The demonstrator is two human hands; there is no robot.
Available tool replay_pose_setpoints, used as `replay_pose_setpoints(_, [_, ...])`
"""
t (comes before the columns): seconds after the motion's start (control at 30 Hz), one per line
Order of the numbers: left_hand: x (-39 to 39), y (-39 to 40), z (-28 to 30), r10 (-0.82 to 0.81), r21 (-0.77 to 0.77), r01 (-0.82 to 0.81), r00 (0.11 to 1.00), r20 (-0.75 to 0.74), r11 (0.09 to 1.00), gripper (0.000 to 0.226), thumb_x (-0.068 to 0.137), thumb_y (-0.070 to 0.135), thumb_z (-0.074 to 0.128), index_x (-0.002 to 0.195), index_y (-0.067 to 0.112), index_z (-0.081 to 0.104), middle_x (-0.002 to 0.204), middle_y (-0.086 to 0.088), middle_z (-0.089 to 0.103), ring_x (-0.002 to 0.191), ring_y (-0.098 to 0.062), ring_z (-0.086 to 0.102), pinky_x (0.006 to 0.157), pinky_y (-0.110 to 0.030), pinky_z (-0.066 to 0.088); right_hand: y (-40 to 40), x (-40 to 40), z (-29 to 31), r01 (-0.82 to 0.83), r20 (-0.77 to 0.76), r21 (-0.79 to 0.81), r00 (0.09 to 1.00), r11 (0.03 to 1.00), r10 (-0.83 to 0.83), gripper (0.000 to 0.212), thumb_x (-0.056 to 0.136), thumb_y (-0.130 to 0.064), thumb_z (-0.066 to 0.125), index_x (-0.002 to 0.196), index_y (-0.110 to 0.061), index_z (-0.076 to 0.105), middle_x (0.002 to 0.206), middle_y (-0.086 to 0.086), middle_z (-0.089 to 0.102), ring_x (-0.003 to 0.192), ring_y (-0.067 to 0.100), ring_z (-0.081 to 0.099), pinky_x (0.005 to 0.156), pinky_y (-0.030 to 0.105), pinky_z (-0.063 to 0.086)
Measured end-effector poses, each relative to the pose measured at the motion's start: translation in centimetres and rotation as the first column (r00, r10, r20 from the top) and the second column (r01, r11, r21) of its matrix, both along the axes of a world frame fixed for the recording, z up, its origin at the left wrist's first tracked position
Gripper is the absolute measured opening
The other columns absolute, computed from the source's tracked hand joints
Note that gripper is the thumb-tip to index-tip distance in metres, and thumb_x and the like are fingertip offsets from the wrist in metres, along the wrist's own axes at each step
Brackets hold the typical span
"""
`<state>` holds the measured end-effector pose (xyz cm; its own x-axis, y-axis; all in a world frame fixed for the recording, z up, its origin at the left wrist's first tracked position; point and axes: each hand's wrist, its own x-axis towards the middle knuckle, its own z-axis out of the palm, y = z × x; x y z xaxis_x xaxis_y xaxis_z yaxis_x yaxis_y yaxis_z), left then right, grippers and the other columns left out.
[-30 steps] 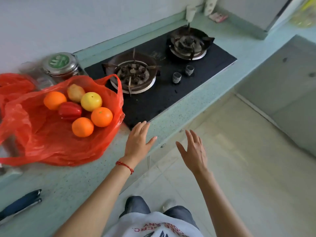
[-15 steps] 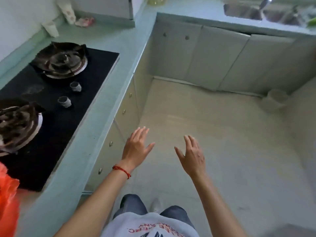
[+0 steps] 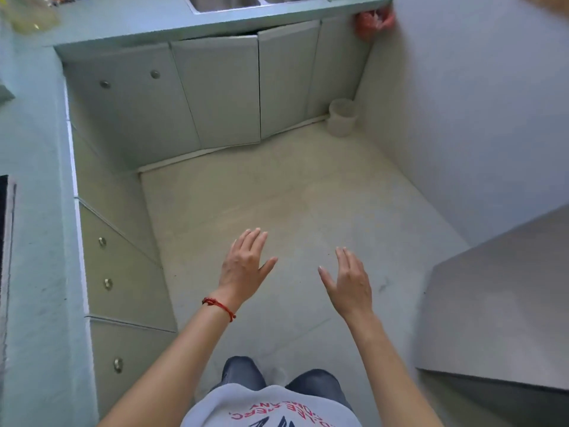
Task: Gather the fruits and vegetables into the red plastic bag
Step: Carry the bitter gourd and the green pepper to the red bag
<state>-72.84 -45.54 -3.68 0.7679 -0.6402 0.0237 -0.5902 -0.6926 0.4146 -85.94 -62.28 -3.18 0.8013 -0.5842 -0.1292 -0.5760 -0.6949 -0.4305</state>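
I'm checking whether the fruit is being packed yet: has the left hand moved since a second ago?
Yes. The left hand, open and empty, hung over the counter edge by the stove; now it is over the floor, away from the counter.

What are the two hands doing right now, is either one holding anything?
Left hand: open, fingers straight, holding nothing.
Right hand: open, fingers straight, holding nothing.

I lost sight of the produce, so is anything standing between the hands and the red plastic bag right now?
That cannot be judged: neither the fruit bag nor any produce is in view. The left hand and right hand hover open and empty over bare floor, facing the cabinets.
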Motion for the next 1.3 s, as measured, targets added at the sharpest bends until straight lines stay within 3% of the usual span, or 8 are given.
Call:
replay_pose_setpoints(0.17, [2.6, -1.7, -0.7, -0.088, 0.019, 0.088, 0.996, 0.012, 0.996, 0.060, 0.081, 0.045, 0.040, 0.116, 0.000, 0.058, 0.117, -0.021, 0.064, 0.110, -0.039, 0.059, 0.091, -0.052, 0.046, -0.7, 1.1, -0.3, 0.104, 0.021, 0.002, 0.994, 0.995, -0.104, 0.062, 0.091, -0.038, 0.049, 0.140, -0.005, 0.032, 0.148, 0.015, 0.035, 0.140, 0.027, 0.027, 0.113, 0.037, 0.024])
replay_pose_setpoints(0.47, [8.2, -7.6, -1.6, -0.160, 0.011, 0.160, 0.987, -0.003, 0.987, 0.065, 0.082, 0.048, 0.036, 0.122, 0.000, 0.054, 0.125, -0.022, 0.058, 0.119, -0.041, 0.051, 0.099, -0.051, 0.040, -5.7, 4.7, -0.9, 0.175, 0.032, -0.009, 0.984, 0.985, -0.175, 0.062, 0.091, -0.040, 0.048, 0.141, -0.006, 0.031, 0.149, 0.013, 0.033, 0.140, 0.025, 0.025, 0.113, 0.035, 0.022])
replay_pose_setpoints(1.0, [22.2, -29.7, 0.1, -0.136, -0.005, 0.136, 0.990, 0.047, 0.991, 0.061, 0.083, 0.047, 0.038, 0.120, 0.002, 0.056, 0.122, -0.020, 0.060, 0.117, -0.040, 0.054, 0.096, -0.050, 0.045, -28.5, 19.3, 0.9, 0.130, 0.070, -0.002, 0.989, 0.992, -0.130, 0.069, 0.084, -0.048, 0.040, 0.139, -0.006, 0.036, 0.146, 0.015, 0.038, 0.138, 0.028, 0.031, 0.111, 0.037, 0.026])
replay_pose_setpoints(1.17, [27.3, -35.2, 0.6, -0.116, -0.007, 0.117, 0.991, 0.061, 0.993, 0.062, 0.083, 0.048, 0.038, 0.122, 0.002, 0.054, 0.125, -0.020, 0.058, 0.120, -0.040, 0.051, 0.099, -0.050, 0.043, -34.4, 24.6, 1.3, 0.090, 0.076, -0.006, 0.993, 0.996, -0.090, 0.062, 0.090, -0.043, 0.048, 0.139, -0.007, 0.035, 0.148, 0.014, 0.036, 0.139, 0.026, 0.029, 0.112, 0.036, 0.025])
replay_pose_setpoints(1.3, [32.2, -39.6, 0.2, -0.109, -0.012, 0.110, 0.993, 0.054, 0.994, 0.063, 0.083, 0.049, 0.037, 0.123, 0.003, 0.053, 0.126, -0.020, 0.058, 0.121, -0.039, 0.051, 0.099, -0.049, 0.042, -38.8, 29.6, 1.1, 0.098, 0.082, -0.007, 0.992, 0.995, -0.097, 0.069, 0.083, -0.048, 0.040, 0.137, -0.006, 0.038, 0.145, 0.016, 0.039, 0.137, 0.028, 0.033, 0.110, 0.039, 0.028])
